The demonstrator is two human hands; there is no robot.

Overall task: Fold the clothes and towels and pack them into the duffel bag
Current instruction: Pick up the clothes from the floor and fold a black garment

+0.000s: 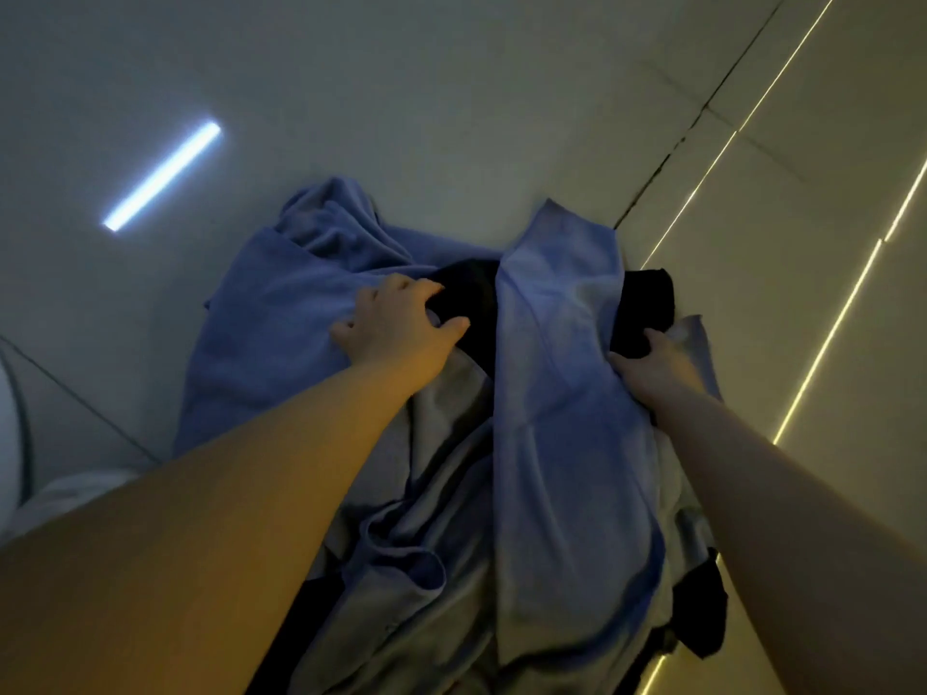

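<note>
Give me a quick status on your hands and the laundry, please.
Left hand gripping black garment. Right hand gripping same dark cloth under blue towel. Pile unfolded, duffel bag not in view.

Dim, bluish light fills the scene. A white strip of glare [163, 176] gleams on the glossy floor [451, 92], with thin yellow streaks [827, 338] at right. Warm orange light tints the left forearm [200, 519]. Focus is soft; wide-angle distortion bends the edges.
</note>
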